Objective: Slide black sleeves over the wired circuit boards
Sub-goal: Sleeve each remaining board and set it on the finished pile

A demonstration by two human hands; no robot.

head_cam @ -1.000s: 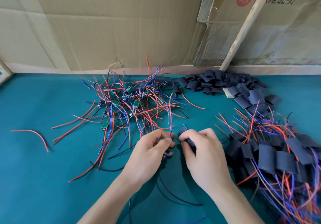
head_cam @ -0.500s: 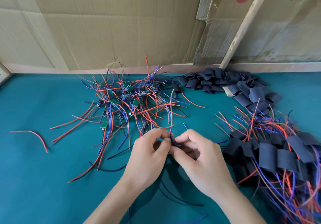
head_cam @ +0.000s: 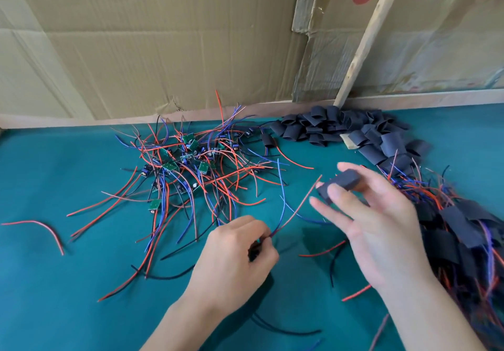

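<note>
The right hand [head_cam: 381,230] lifts a black sleeve [head_cam: 338,184] over the desk [head_cam: 68,296], its grip pinching it between thumb and fingers, mouth seemingly toward the wires [head_cam: 283,214] that the left hand [head_cam: 234,258] bunches tight, probably for threading. The sleeve is short, matte and flattened.

Bright even daylight, soft shadows under hands, right hand [head_cam: 381,222] perhaps motion-blurred, wide-angle edge bending

Teal table [head_cam: 54,296] carries a tangle of wired boards [head_cam: 188,165] near its back edge, loose sleeves [head_cam: 341,130] heaped back right, sleeved boards [head_cam: 458,228] along the right edge, one stray red wire [head_cam: 41,226] left.
</note>
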